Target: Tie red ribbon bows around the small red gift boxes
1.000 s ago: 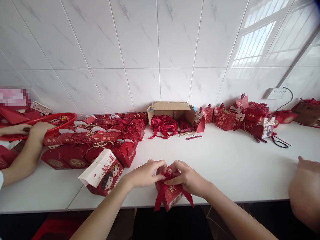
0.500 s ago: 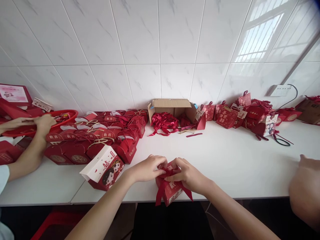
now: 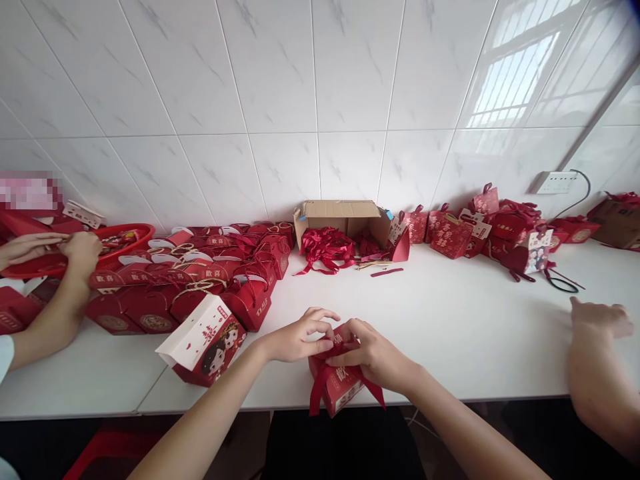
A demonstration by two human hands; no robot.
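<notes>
A small red gift box (image 3: 345, 385) with light lettering stands at the table's front edge, directly before me. Red ribbon (image 3: 319, 390) crosses its top, its tails hanging down on both sides. My left hand (image 3: 305, 335) is at the box's upper left, thumb and fingers curled in on the ribbon at the knot. From the right, my right hand (image 3: 367, 352) pinches the ribbon over the box top. The knot itself is partly hidden behind my fingers. Left of my forearm sits a red and white box (image 3: 215, 343) with cartoon figures, tilted.
Rows of red boxes with cord handles (image 3: 155, 310) fill the left. At the wall, a cardboard box (image 3: 345, 209) holds red ribbons (image 3: 327, 250). Finished-looking boxes (image 3: 450, 235) stand right. One person's hands work over a red basin (image 3: 145, 233); another person's arm (image 3: 597, 360) reaches in at right.
My left fingers have spread slightly at the knot; my right hand stays on the ribbon. The person's arm at right has reached farther onto the table.
</notes>
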